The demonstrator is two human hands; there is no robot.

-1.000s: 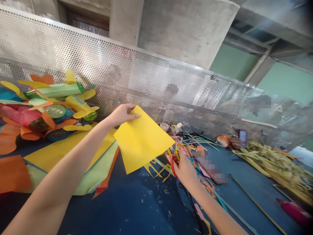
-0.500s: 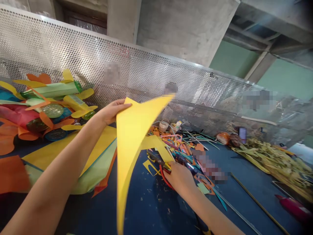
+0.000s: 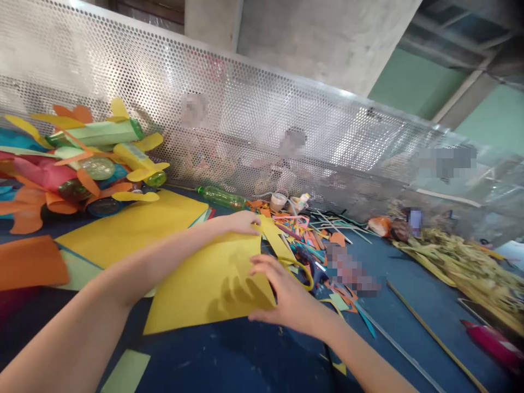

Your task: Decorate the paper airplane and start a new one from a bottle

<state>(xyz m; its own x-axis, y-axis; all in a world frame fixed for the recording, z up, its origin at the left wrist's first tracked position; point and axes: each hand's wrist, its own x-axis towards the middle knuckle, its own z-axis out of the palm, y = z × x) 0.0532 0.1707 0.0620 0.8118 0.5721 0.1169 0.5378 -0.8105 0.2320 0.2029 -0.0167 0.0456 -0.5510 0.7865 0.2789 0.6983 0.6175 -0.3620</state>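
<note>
A sheet of yellow paper [image 3: 196, 289] lies low over the blue table, its near edge facing me. My left hand [image 3: 243, 222] is closed on its far right corner, fingers pressed together there. Over the sheet's right edge is my right hand [image 3: 286, 295], open with fingers spread and curved, casting a shadow on the paper. Just behind it a yellow loop [image 3: 306, 275], which looks like a scissors handle, lies on the table; its other parts are hidden. A narrow yellow paper strip [image 3: 278, 240] rests beyond both hands.
Bottles with paper petals [image 3: 98, 134] are piled at left, beside more coloured sheets [image 3: 135, 224]. A green bottle [image 3: 223, 197] lies by the perforated metal panel [image 3: 237, 114]. Paper scraps [image 3: 303, 229] cover the middle; dry husks [image 3: 470, 256], a stick [image 3: 429, 333] and a pink object [image 3: 491, 341] are at right.
The yellow sheet has come down from upright to the table, my left hand moving right and down with it. My right hand has let go of the scissors and opened.
</note>
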